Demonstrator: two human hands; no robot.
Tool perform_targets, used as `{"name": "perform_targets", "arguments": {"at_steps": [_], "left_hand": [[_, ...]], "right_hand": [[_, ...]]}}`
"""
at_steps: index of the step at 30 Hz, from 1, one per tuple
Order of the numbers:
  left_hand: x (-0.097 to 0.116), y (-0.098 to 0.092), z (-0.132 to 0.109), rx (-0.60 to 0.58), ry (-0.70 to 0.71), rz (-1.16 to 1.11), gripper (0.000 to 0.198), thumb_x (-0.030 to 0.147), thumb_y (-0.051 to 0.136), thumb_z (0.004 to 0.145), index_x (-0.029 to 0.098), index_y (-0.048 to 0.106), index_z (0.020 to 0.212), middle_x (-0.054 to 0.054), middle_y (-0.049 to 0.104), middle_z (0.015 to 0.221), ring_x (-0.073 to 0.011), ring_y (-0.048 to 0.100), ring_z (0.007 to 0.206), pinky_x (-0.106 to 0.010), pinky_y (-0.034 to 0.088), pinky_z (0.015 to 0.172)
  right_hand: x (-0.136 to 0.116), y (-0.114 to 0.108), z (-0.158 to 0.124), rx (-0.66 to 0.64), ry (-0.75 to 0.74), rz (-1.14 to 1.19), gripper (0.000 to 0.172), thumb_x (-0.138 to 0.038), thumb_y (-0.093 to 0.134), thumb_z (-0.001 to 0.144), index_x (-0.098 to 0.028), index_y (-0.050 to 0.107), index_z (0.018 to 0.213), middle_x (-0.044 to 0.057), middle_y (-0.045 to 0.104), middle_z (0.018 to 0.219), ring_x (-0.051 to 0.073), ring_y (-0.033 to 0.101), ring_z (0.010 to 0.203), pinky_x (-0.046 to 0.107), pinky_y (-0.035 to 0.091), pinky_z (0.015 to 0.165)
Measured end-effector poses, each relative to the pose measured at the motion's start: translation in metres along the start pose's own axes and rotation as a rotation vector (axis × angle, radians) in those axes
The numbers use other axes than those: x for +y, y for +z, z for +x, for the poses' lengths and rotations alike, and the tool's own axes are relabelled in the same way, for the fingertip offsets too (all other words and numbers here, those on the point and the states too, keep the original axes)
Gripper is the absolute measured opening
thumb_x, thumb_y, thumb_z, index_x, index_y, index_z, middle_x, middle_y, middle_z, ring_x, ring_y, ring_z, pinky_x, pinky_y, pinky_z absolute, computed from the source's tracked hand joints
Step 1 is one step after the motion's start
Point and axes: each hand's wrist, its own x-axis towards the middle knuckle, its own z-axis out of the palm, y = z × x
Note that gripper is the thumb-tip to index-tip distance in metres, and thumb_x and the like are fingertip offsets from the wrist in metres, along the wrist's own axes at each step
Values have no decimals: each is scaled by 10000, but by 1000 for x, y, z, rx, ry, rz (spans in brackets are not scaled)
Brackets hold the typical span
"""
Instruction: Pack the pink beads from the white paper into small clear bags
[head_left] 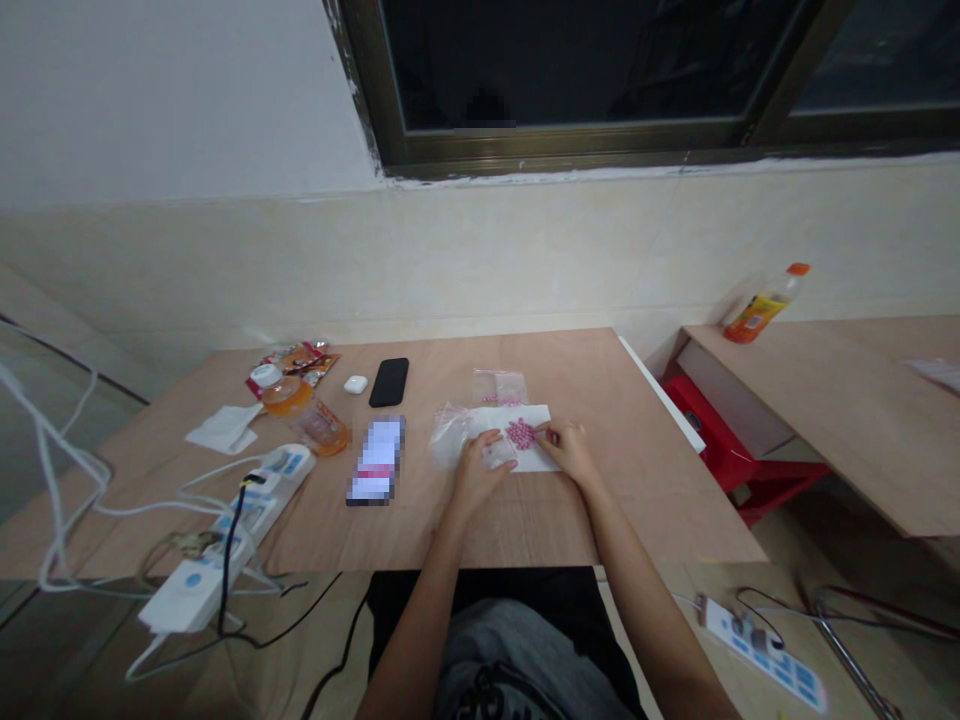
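Beside right hand (568, 450), pink beads (520, 433).

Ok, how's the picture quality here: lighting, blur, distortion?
In the head view, the window is dark; the lit phone is pixelated; the bottle at far right leans outward, probably lens distortion; the pink beads look soft, fine detail lost.

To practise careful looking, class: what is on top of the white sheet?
Pink beads show on the white sheet, near the right hand. The left hand covers part of it; anything beneath is hidden.
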Motion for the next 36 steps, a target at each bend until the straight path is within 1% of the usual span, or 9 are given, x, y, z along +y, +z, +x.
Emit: {"name": "perform_targets", "arguments": {"at_steps": [4, 8, 15, 20, 30, 33, 36], "left_hand": [[0, 0, 0, 2, -2, -7, 551, 188, 775, 647, 221, 580, 1161, -83, 635, 1159, -219, 585, 1094, -380, 448, 932], [-2, 1, 1, -3, 11, 3, 557, 191, 779, 652, 224, 577, 1170, -79, 636, 1162, -215, 577, 1098, -375, 445, 929], [-2, 1, 0, -3, 4, 5, 547, 186, 777, 653, 228, 578, 1161, -73, 634, 1159, -223, 575, 1105, -402, 438, 952], [-3, 1, 1, -3, 13, 12, 551, 189, 783, 648, 231, 578, 1157, -72, 634, 1169, -230, 565, 1130, -414, 433, 965], [-4, 1, 1, -9, 7, 19, 545, 196, 775, 662, 240, 574, 1166, -70, 631, 1176, -222, 578, 1113, -400, 442, 946], [-4, 1, 0, -1, 6, 24, 535, 186, 775, 657, 238, 582, 1153, -72, 632, 1172, -222, 578, 1111, -399, 441, 946], [-4, 1, 0, -7, 6, 22, 549, 187, 780, 650, 237, 579, 1158, -73, 633, 1165, -225, 577, 1108, -403, 440, 946]], "right_hand": [[2, 0, -1, -13, 25, -102, 193, -322, 584, 831, -231, 732, 915, 27, 666, 715, 173, 571, 707, 289, 338, 707], [1, 0, -1, -27, 30, -120, 187, -339, 592, 829, -232, 724, 905, 21, 658, 718, 168, 566, 703, 287, 313, 696], [0, 2, -1, -24, 47, -141, 171, -351, 600, 815, -224, 713, 834, 16, 647, 691, 169, 563, 710, 287, 290, 690], [-1, 1, 0, -33, 36, -130, 184, -365, 598, 814, -221, 711, 836, 22, 645, 689, 169, 555, 689, 283, 294, 678], [-3, 0, -1, -31, 38, -120, 194, -367, 587, 825, -224, 716, 845, 19, 644, 686, 169, 562, 697, 282, 304, 683], [-1, 0, -1, -6, 46, -84, 193, -374, 597, 823, -224, 717, 820, 15, 641, 682, 161, 552, 665, 275, 318, 669], [1, 1, -1, 30, 50, -20, 229, -405, 598, 826, -211, 720, 818, 13, 626, 651, 150, 532, 617, 264, 325, 628]]}}
